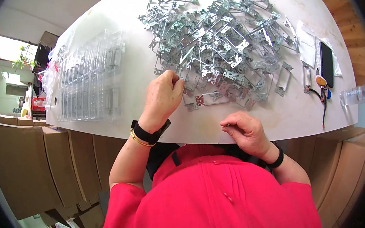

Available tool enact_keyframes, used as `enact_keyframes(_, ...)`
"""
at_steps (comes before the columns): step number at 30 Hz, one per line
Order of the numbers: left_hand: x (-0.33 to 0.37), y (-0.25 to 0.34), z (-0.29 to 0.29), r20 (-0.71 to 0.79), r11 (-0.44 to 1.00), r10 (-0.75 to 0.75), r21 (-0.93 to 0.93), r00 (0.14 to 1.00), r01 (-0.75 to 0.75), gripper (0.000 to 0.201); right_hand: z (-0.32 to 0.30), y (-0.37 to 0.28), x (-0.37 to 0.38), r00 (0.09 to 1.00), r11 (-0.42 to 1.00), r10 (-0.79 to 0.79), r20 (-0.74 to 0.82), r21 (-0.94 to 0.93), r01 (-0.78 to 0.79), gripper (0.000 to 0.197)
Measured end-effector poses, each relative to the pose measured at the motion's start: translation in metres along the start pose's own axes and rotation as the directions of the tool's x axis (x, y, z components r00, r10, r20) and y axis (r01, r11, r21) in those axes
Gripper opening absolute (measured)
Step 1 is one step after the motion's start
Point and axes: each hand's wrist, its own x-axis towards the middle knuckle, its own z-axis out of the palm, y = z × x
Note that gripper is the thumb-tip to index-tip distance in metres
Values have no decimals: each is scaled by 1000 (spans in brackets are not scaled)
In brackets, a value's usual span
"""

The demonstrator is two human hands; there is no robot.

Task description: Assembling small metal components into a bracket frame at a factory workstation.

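Observation:
A big heap of thin silvery metal brackets (223,36) lies on the white table (149,125) in front of me. My left hand (161,96) is at the heap's near left edge, its thumb and fingers curled together beside some brackets. What is between those fingertips is hidden. Near the table's front edge my right hand (248,132) pinches a tiny dark piece between thumb and forefinger, too small to name. One bracket with a reddish end (199,100) lies between the hands on the near side of the heap.
Clear plastic compartment trays (90,78) holding metal parts stand on the left. At the right lie a dark phone (326,64), a white plastic bag (306,42), a small metal cylinder (306,77) and a dark cable (323,108). Cardboard boxes (20,167) stand beside the table.

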Motion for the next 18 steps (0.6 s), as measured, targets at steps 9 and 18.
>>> enact_keyframes(9,3,15,-10,71,999,-34,-31,997,36,26,0,-1,0,1000,1000,-5,6,-14,5,21)
enact_keyframes(18,25,1,-12,-80,981,177,89,981,-170,20,0,-4,1,1000,1000,-10,14,-21,10,20)
